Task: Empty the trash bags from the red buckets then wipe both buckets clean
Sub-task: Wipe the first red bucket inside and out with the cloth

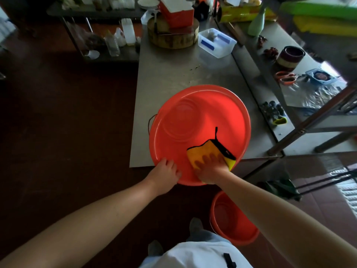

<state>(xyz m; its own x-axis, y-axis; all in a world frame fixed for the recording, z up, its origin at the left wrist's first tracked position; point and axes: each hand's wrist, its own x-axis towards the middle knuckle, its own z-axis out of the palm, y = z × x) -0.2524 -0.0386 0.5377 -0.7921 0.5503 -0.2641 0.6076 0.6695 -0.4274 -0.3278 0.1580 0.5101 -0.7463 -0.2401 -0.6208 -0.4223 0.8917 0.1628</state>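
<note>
Small red bucket [231, 219] sits on the floor by the feet, no bag inside. Big red bucket [193, 113] stands at the desk [164, 74] near edge, also bagless. Left hand [166, 171] grips its near rim. Right hand [210, 167], fingers spread flat, presses a yellow cloth [208, 149] on the inner wall. Light, stiff, slick plastic, likely to slide: hold the rim.

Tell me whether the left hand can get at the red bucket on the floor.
Probably not easily: the left hand grips the table bucket, and the floor bucket lies below the right forearm, across the body.
</note>
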